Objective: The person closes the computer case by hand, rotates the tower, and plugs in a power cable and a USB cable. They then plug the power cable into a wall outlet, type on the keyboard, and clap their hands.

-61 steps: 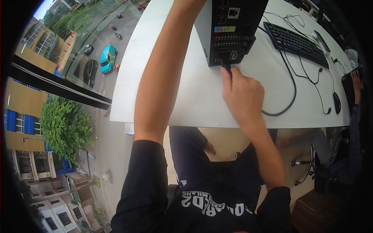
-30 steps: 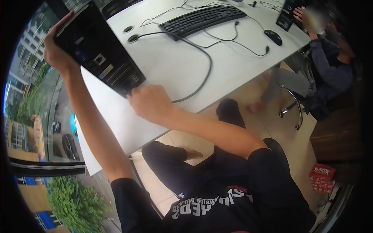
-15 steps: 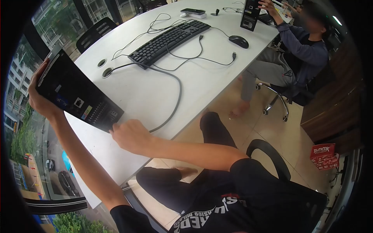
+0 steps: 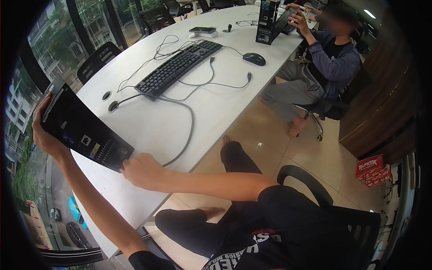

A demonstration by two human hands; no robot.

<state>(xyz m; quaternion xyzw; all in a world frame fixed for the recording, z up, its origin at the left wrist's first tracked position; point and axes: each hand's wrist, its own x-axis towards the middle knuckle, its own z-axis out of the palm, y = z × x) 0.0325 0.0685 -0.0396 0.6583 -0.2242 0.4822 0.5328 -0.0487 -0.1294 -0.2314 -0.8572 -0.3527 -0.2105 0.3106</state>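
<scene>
A black desktop computer tower [image 4: 74,123] stands at the near left end of the table, with its rear ports facing me. My left hand [image 4: 44,132] is wrapped around its far upper edge, thumb side at the top. Against the tower's lower right corner, my right hand [image 4: 145,172] is closed. A thick grey cable [image 4: 192,123] runs from a table hole and disappears at my right hand; the fingers hide its plug end. Beyond the tower lies a black keyboard [image 4: 177,67].
A black mouse [image 4: 254,59] lies right of the keyboard among loose thin cables. A phone [image 4: 202,30] rests on a white box farther back. Across the table, a seated person [image 4: 330,67] handles another black tower [image 4: 267,22]. A red bag [image 4: 372,171] sits on the floor.
The view has swung slightly, shifting the table leftward. Both my hands keep their places on the tower. The other person now holds a dark panel tilted away from the other tower.
</scene>
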